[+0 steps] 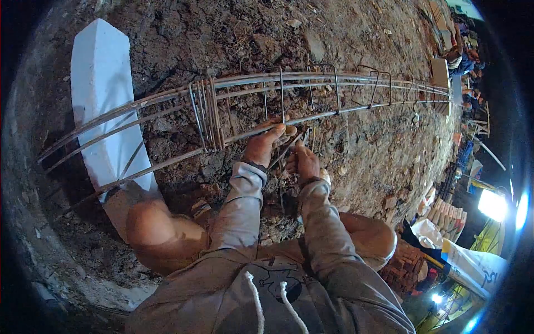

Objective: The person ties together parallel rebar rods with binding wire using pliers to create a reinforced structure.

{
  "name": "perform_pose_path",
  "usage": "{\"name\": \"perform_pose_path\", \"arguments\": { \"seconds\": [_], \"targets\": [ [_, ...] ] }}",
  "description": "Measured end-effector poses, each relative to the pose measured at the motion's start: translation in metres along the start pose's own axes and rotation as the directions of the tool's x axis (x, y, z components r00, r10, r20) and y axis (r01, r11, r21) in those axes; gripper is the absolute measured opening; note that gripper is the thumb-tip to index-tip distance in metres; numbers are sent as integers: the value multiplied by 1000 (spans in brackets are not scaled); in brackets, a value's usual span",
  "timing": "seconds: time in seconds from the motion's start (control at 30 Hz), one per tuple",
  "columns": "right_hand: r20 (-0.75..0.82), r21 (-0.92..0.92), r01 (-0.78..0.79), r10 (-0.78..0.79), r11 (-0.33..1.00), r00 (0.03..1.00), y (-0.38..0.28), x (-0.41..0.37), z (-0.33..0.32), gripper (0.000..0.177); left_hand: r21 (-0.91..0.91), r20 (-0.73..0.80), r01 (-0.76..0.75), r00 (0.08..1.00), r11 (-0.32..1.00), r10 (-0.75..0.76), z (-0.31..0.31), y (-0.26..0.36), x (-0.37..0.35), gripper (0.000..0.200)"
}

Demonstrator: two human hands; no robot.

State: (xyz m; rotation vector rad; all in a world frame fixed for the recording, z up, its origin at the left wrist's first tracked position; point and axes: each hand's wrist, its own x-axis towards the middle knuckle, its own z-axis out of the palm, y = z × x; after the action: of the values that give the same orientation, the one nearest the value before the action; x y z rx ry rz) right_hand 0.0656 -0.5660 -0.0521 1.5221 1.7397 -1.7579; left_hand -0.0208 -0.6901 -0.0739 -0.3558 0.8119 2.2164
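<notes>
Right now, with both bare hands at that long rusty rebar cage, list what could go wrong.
1. The left hand grips the lower bar of the long rusty steel rebar cage bare; rust or burrs could cut it.
2. The right hand pinches a thin metal piece close to the left hand; a slip might jab it.
3. The cage seems to rest across a white concrete post over loose soil; it may roll.

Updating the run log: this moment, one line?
left hand: grips rebar cage | right hand: holds thin tool | white post nearby
</notes>
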Motion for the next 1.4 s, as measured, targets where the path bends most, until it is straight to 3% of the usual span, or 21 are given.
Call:
{"name": "perform_pose_path", "arguments": {
  "seconds": [0.07, 0.13, 0.17, 0.2, 0.27, 0.3, 0.4, 0.43, 0.47, 0.5, 0.53, 0.57, 0.6, 0.63, 0.67, 0.73, 0.87, 0.9, 0.93, 1.07, 1.4],
  "targets": [
    [-190, -665, -43, -114, 746, 975, 72, 67, -44, 57, -30, 17, 21, 1000, 999, -21, 0, 0, 0, 33],
    [-391, -801, -169, -289, 574, 874, 96, 69, -19, 67, -132, 15, 74, 997, 989, -72, 3, 4, -3, 35],
    [-391, -621, -234, -36, 748, 920, 56, 41, 7, 82, -115, 7, 69, 998, 991, -68, 3, 4, -2, 35],
    [-415, -764, -198, -233, 614, 880, 112, 80, 5, 87, -105, 0, 63, 998, 993, -63, 1, 5, -2, 35],
    [-294, -619, -123, -83, 775, 952, 161, 129, -2, 86, -76, -12, 107, 994, 991, -108, -1, 6, -2, 33],
    [-360, -687, -212, -71, 695, 930, 82, 68, 22, 76, -94, -28, 110, 993, 989, -114, -1, 5, -1, 32],
    [-295, -343, -45, -62, 938, 954, 212, 177, -47, 55, -139, 9, 106, 994, 985, -106, 4, 14, -5, 33],
    [-143, -932, -102, -95, 349, 985, 112, 108, -27, 35, -118, 19, 96, 995, 988, -94, -2, 8, 0, 34],
    [-329, -858, -263, -79, 442, 941, 54, 63, -19, 24, -123, 23, 95, 995, 988, -93, -1, 9, 0, 34],
    [314, -946, 287, -199, -151, 928, 65, 67, -52, 22, -138, 16, 127, 992, 982, -126, -1, 10, 1, 34],
    [147, -735, 101, 12, 670, 989, 86, 83, -87, 20, -154, 8, 159, 987, 975, -159, 0, 12, 0, 34],
    [76, -54, -372, 375, 927, 924, 16, 23, -64, 20, -144, -9, 189, 981, 971, -193, 4, 16, -3, 36],
    [227, -343, 110, -31, 933, 973, 39, 25, -90, 26, -145, -3, 187, 982, 972, -189, 4, 16, -2, 36],
    [469, -496, 573, -354, 653, 809, 59, 26, -114, 34, -113, -19, 176, 984, 978, -179, 2, 13, 0, 37],
    [465, -498, 573, -358, 651, 810, 32, -24, -102, 34, -79, -35, 168, 985, 983, -171, 0, 11, 1, 38],
    [218, 5, -209, 203, 978, 955, -60, -88, -55, 42, -105, -56, 179, 981, 978, -186, 1, 8, 2, 38],
    [202, -83, -123, 137, 989, 970, -71, -112, -46, 55, -82, -75, 164, 983, 983, -170, 2, 8, 2, 37],
    [176, -400, 168, -104, 901, 979, -69, -111, -43, 58, -92, -74, 163, 983, 982, -170, 4, 9, 0, 37],
    [231, -661, 398, -333, 636, 914, -69, -112, -39, 62, -77, -90, 168, 980, 983, -175, 5, 10, -1, 33],
    [289, -933, 359, -542, 26, 789, -87, -126, -31, 67, -61, -102, 96, 990, 994, -102, -8, -9, 11, 22],
    [367, -922, 387, -374, -23, 852, -117, -118, -20, 69, -206, -58, 102, 992, 973, -116, -5, -6, 7, 21]
  ]
}}
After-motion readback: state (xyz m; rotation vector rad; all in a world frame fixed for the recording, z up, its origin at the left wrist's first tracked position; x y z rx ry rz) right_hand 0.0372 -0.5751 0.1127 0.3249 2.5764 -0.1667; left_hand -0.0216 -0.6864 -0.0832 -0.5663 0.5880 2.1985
